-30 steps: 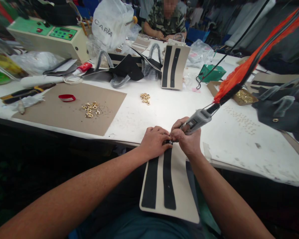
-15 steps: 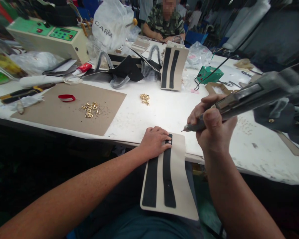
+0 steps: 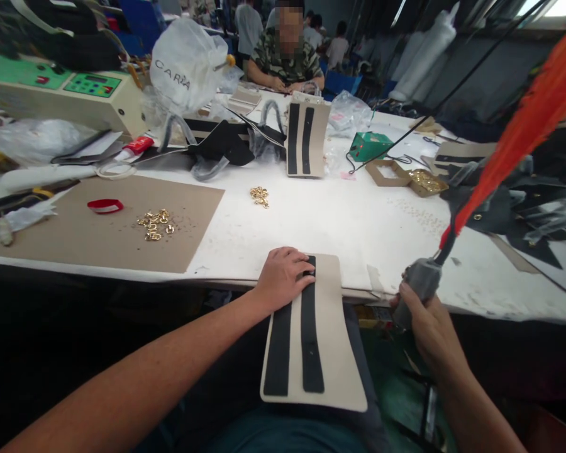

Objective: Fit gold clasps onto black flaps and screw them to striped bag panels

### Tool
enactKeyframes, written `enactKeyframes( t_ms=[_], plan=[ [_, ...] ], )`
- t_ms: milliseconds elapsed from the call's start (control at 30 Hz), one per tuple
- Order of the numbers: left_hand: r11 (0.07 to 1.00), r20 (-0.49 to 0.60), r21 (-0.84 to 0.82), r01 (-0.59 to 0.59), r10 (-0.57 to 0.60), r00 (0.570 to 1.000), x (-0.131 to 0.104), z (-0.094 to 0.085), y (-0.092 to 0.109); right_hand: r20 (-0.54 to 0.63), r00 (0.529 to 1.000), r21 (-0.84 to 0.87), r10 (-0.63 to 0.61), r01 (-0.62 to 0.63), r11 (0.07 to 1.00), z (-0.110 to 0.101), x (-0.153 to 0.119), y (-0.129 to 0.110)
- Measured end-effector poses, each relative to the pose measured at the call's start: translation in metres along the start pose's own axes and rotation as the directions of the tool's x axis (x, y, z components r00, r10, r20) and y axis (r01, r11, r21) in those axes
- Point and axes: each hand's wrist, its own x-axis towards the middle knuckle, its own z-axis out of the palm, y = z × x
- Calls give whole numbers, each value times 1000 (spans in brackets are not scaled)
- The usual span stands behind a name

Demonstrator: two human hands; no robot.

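A beige panel [image 3: 332,333] with two black strips lies over my lap, its top end at the table's front edge. My left hand [image 3: 285,277] rests flat on its upper left part, fingertips on the top of the right-hand strip. To the right, my right hand [image 3: 422,314] is wrapped round a grey power tool [image 3: 423,280] at the table edge. An orange cord or ribbon [image 3: 514,145] runs from the tool to the upper right. Gold metal rings [image 3: 155,224] lie on a brown board [image 3: 193,214], and a smaller gold pile [image 3: 260,196] sits on the white table.
A similar striped panel [image 3: 323,141] stands further back beside black bag parts [image 3: 226,141]. A green box [image 3: 370,146] and a cardboard tray of gold pieces [image 3: 427,181] are back right. Across the table sits a person [image 3: 287,56]. The control machine [image 3: 94,100] is back left.
My right hand has moved right and down with the tool, away from the panel, and the tool has turned. The orange cord has come into view. My left hand stays on the panel.
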Motion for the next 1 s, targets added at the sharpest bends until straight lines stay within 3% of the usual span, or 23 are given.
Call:
enactKeyframes(
  t_ms=[133, 333, 433, 533, 600, 667, 733, 800, 833, 900, 933, 1000],
  plan=[
    [1000, 18, -4, 8, -8, 1000, 3, 1, 0, -85, 996, -102, 39, -48, 994, -7, -4, 8],
    [999, 41, 40, -3, 2, 999, 2, 0, 0, -126, 991, -116, -38, 23, 993, -10, -9, 14],
    [995, 73, 94, -42, 35, 997, 1, -3, 1, -279, 958, -1, -64, 66, 998, -10, -20, 24],
    [989, 100, 128, -68, 55, 993, 2, -6, 2, -397, 911, 7, -110, 123, 992, -5, -37, 34],
    [989, 97, 127, -71, 59, 994, 2, -7, 3, -262, 961, 31, -87, 98, 995, 7, -53, 35],
    [993, 67, 99, -56, 50, 996, 1, -6, 3, 49, 999, 119, -15, 9, 993, 25, -68, 30],
    [998, 21, 49, -25, 24, 999, -1, -4, 3, 372, 928, 246, 21, -121, 962, 47, -81, 20],
    [1000, -13, -8, 12, -12, 1000, -2, -2, 2, 556, 831, 354, 14, -252, 901, 66, -89, 6],
    [999, -22, -34, 27, -28, 999, -3, -1, 2, 594, 805, 394, 2, -293, 871, 73, -92, -2],
    [996, -39, -73, 54, -57, 998, -5, -4, 4, 594, 804, 442, -38, -287, 850, 81, -96, -17],
    [994, -55, -82, 76, -80, 995, -6, -7, 6, 563, 822, 451, -82, -222, 864, 83, -98, -24],
    [984, -91, -109, 138, -148, 985, -12, -16, 13, 459, 856, 425, -237, 23, 905, 83, -104, -36]
  ],
)
